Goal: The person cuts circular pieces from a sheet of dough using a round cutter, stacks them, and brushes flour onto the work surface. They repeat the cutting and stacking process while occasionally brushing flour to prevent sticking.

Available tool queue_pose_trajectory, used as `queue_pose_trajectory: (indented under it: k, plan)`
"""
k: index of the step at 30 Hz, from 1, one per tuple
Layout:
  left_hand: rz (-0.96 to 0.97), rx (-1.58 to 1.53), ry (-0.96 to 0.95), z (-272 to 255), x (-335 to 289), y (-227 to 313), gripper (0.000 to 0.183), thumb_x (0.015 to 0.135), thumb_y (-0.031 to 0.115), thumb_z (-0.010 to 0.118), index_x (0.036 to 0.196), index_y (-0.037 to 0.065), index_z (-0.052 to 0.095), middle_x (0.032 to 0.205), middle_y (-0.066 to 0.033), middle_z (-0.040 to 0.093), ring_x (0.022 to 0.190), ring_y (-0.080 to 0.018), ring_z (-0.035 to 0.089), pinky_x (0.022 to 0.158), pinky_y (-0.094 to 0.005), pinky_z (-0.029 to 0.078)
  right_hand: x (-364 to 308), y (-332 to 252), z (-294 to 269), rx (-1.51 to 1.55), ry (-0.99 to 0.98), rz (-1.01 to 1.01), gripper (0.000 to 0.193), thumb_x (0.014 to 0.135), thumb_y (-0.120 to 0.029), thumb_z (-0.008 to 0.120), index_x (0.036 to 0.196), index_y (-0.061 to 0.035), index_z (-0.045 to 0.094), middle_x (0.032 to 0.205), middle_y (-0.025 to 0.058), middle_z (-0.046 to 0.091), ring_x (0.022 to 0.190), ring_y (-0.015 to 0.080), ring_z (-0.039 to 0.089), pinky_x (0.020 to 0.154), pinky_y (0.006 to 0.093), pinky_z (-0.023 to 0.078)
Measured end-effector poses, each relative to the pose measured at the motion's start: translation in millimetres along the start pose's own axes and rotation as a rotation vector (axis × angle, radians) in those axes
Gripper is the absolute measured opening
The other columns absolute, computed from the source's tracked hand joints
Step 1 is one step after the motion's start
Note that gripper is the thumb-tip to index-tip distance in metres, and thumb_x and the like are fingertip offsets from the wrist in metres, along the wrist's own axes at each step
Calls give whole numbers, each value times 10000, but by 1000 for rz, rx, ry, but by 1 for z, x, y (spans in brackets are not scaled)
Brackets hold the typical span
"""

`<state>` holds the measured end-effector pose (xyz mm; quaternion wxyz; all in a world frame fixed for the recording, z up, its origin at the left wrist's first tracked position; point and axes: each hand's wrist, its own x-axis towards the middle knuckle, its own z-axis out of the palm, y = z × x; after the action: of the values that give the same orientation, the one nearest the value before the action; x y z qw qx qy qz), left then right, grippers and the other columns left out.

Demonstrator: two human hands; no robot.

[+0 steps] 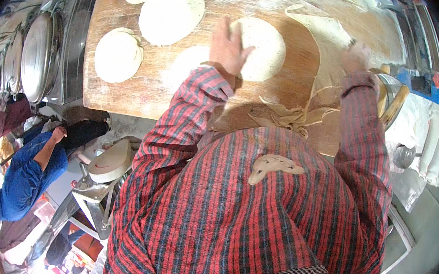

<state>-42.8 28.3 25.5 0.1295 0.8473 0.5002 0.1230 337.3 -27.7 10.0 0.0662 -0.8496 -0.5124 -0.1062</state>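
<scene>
Pale round dough discs lie on a floured wooden board. My left hand, fingers spread, rests at the left edge of one flat dough disc. Another disc lies partly hidden behind my left wrist. At the right, my right hand is closed beside a thin dough sheet with a curved cut edge. A small dark spot shows at its fingers, too blurred to name. Crumpled dough scraps lie along the near edge of the board, between my forearms.
Stacked discs and more rounds occupy the left of the wooden board. A round container with a wooden handle stands by my right forearm. Metal equipment lines the left, where a person in blue is nearby.
</scene>
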Motion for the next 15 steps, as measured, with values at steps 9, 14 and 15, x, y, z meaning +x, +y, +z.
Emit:
queue_pose_trajectory:
  k: [9,14,15]
  plan:
    - [-194,-193,36,10,32,-3,332,746,293,740,960,49,668,1042,-222,592,989,-362,577,869,-443,470,-74,-155,-35,570,-463,-92,396,869,-326,623,1107,-12,580,1013,183,642,946,297,631,816,410,489]
    - [-103,-457,-2,-4,3,36,249,923,258,570,1016,29,540,808,-204,617,684,-366,623,593,-483,492,-79,-143,-32,669,-487,-118,464,870,-404,635,1100,-7,568,1021,163,638,924,283,628,811,391,491]
    - [-166,-546,-8,-12,-6,40,244,924,236,569,1046,28,532,791,-208,624,685,-353,635,595,-463,504,-82,-143,-33,743,-488,-101,480,871,-416,635,1108,-6,564,1029,158,637,927,273,628,808,384,493]
